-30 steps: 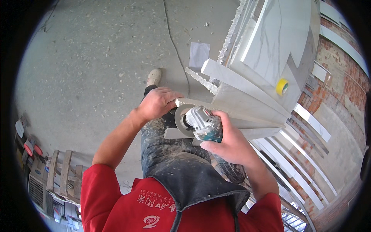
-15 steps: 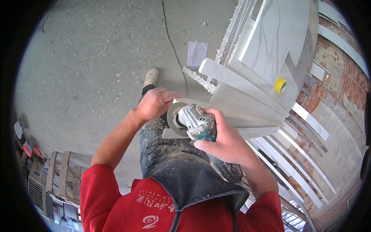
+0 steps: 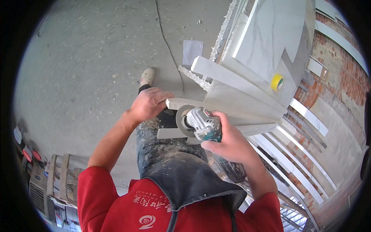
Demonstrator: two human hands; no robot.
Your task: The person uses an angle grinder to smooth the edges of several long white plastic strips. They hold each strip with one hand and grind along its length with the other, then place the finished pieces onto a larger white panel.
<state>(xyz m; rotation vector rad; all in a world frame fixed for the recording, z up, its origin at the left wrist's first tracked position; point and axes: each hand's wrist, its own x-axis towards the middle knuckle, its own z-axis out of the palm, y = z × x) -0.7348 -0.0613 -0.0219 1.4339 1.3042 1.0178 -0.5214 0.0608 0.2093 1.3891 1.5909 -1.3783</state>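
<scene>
The right hand (image 3: 234, 143) is clamped round the body of a silver-and-teal angle grinder (image 3: 206, 127) with a dark rear casing; its thumb lies along the near side of the tool. At the grinder's left end sits a round, flat grey disc (image 3: 180, 120), overlapping in view a long, pale, stone-like strip (image 3: 177, 103); whether disc and strip touch cannot be told. The strip runs from the far left of the grinder to behind it and on to the right. To the left of the grinder, the left hand (image 3: 149, 103) is closed on the strip's end, thumb and forefinger together about it.

Nearer the person and left of the grinder, the end of a second white, flat strip (image 3: 167, 133) lies over dust-marked dark trousers (image 3: 154, 154). Beyond the grinder and to its right, a yellow roll of tape (image 3: 276, 82) rests beside a large, grey-veined white slab (image 3: 266, 38). Directly beyond the grinder, a pale rectangular sheet (image 3: 192, 51) lies near a thin dark cable (image 3: 167, 44) on the grey floor (image 3: 96, 69). Far right of the grinder is a patchy red brick wall (image 3: 351, 71).
</scene>
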